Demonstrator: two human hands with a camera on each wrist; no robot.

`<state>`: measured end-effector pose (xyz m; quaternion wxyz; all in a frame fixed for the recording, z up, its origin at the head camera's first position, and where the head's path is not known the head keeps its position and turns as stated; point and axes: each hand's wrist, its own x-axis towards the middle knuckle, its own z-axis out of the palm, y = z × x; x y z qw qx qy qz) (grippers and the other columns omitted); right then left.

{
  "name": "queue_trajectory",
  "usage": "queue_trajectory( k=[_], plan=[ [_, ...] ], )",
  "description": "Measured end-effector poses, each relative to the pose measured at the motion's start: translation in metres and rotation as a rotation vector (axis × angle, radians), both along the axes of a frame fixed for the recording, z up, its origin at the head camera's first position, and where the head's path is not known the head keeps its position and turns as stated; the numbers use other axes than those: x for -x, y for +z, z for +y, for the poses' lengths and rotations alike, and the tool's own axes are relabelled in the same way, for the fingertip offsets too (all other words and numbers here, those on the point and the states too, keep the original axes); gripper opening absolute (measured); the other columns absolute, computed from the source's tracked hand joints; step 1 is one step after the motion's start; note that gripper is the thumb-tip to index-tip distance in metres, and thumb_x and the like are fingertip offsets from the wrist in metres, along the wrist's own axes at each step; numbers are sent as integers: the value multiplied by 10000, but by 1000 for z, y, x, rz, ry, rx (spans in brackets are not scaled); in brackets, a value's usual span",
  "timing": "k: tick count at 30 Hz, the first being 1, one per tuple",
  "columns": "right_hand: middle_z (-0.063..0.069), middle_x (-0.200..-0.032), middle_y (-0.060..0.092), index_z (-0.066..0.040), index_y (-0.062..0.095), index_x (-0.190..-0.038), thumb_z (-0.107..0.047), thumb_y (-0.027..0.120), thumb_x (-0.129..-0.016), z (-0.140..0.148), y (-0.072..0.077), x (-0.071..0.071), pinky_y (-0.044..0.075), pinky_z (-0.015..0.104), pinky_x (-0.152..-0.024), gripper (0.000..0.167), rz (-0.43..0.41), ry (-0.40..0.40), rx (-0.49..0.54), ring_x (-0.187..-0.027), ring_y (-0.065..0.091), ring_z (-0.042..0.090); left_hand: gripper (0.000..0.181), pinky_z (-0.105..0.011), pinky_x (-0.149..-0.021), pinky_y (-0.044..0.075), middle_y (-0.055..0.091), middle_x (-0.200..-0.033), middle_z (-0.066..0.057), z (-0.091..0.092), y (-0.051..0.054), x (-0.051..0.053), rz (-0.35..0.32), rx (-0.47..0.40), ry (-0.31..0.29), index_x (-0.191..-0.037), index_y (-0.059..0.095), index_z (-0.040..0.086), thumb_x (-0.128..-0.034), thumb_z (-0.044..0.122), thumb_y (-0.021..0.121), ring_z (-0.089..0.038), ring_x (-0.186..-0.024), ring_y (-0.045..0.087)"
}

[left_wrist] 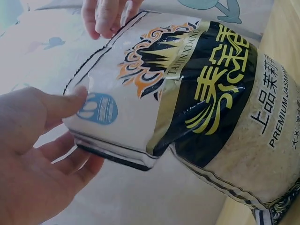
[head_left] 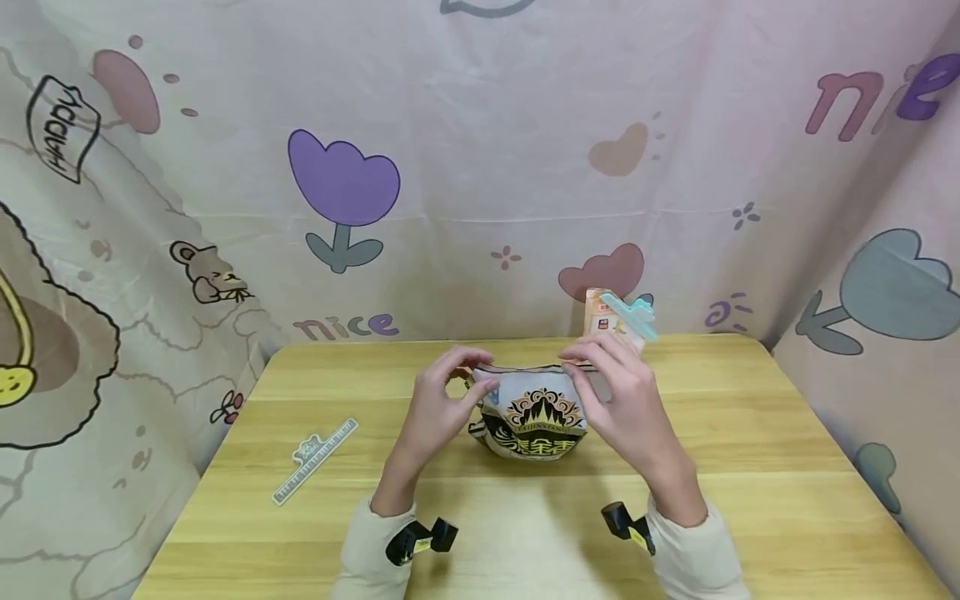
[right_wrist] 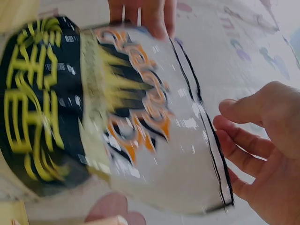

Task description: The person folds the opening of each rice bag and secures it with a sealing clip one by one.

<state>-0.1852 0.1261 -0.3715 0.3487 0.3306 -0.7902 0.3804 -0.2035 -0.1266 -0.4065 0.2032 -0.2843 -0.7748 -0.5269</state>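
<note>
A bag of jasmine rice, white at the top with a black and gold label, stands upright on the table. My left hand holds its upper left corner. In the left wrist view, the left thumb presses the front of the bag, while the fingers are behind its side fold. My right hand is at the top right edge. In the right wrist view, the right fingertips meet the bag's top seam, and the thumb stands off the bag.
A clear ruler with a decorated top lies on the left of the wooden table. Behind the right hand stands an orange and white packet with a teal clip on it. A printed curtain hangs behind the table.
</note>
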Motion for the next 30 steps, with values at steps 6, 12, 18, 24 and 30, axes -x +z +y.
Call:
queue_trajectory(
  k=[6, 12, 18, 24, 30],
  plan=[
    [12, -1068, 694, -62, 739, -1057, 41, 717, -910, -20, 0, -3, 493, 259, -891, 180, 4, 19, -6, -1012, 634, 205, 226, -363, -869, 593, 705, -1063, -56, -5, -7, 5, -144, -33, -113, -1108, 719, 54, -895, 39, 789, -211, -945, 656],
    [10, -1058, 691, -73, 736, -1075, -37, 762, -915, -41, 0, -1, 493, 352, -890, 166, -24, -11, -93, -947, 644, 197, 192, -409, -894, 593, 710, -1040, -118, -11, -19, 6, -210, -99, -137, -1089, 722, 2, -902, 0, 766, -226, -949, 674],
    [0, -999, 704, -81, 741, -1042, -93, 803, -895, -57, -6, 5, 480, 414, -913, 160, 28, -54, -183, -934, 654, 191, 160, -442, -914, 585, 712, -1032, -128, -12, -20, 4, -193, -135, -117, -1064, 725, -6, -908, 3, 761, -223, -965, 672],
    [-15, -951, 716, -96, 744, -981, -58, 797, -889, -58, -7, 8, 484, 382, -865, 113, 49, -61, -165, -896, 659, 179, 111, -408, -879, 598, 710, -982, -97, -9, -19, 4, -148, -154, -71, -996, 730, 10, -895, 5, 775, -200, -926, 667],
    [-16, -923, 723, -99, 748, -938, -23, 803, -868, -56, -7, 9, 508, 382, -844, 117, 57, -57, -148, -873, 664, 181, 78, -367, -792, 616, 701, -914, -55, -6, -22, 5, -62, -147, -27, -937, 739, 50, -886, 16, 787, -184, -834, 671]
  ],
)
